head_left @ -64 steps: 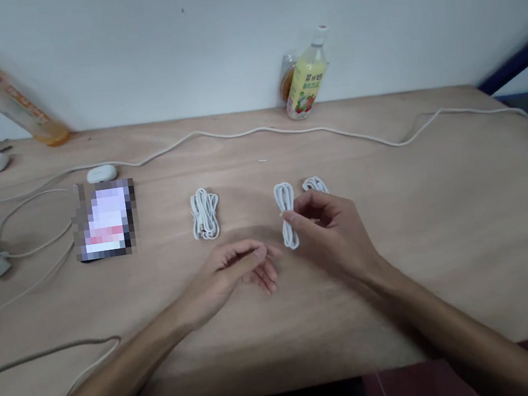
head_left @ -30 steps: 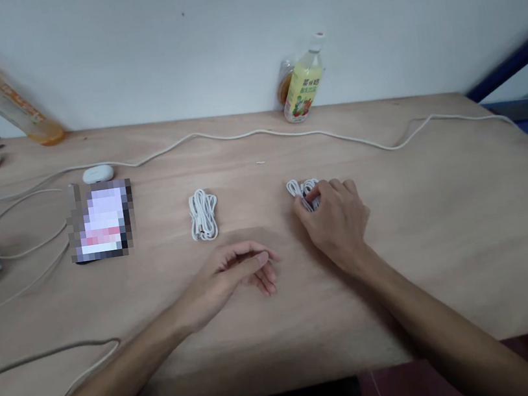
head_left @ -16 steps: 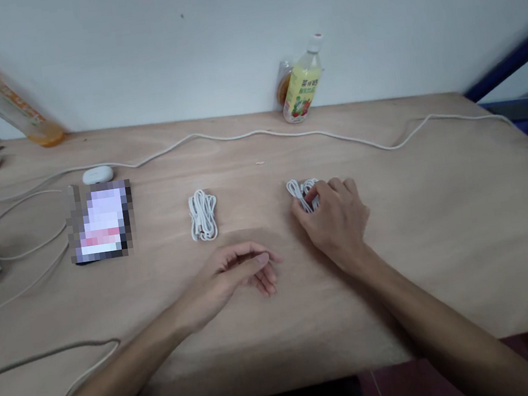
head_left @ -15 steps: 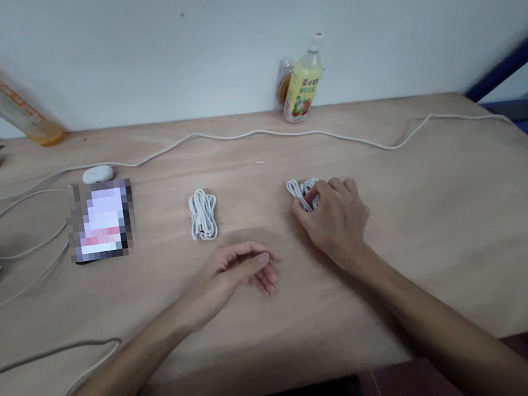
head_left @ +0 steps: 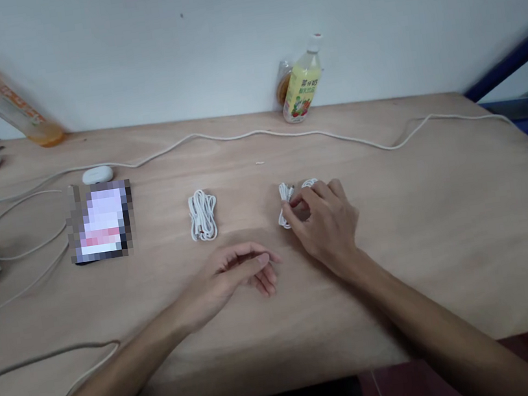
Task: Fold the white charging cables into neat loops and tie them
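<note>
A white cable coiled into a bundle [head_left: 203, 216] lies on the wooden table, left of centre. My left hand [head_left: 235, 273] rests below it, fingers loosely curved and apart, with nothing in them. To the right, my right hand [head_left: 326, 223] has its thumb and index finger pinched on a second white cable bundle [head_left: 284, 203], which is partly covered by the fingers. A third white cable bundle [head_left: 310, 183] shows just behind the right hand's knuckles; most of it is hidden.
A phone with a blurred screen [head_left: 103, 220] and a white earbud case [head_left: 98, 175] lie at the left. One long white cable [head_left: 255, 132] crosses the table's back. Against the wall stand an orange drink bottle [head_left: 9, 102] and a yellow-labelled bottle [head_left: 302, 88].
My right hand has shifted slightly left with the pinched cable bundle, opening a gap to the bundle behind the knuckles. My left hand has stayed in place.
</note>
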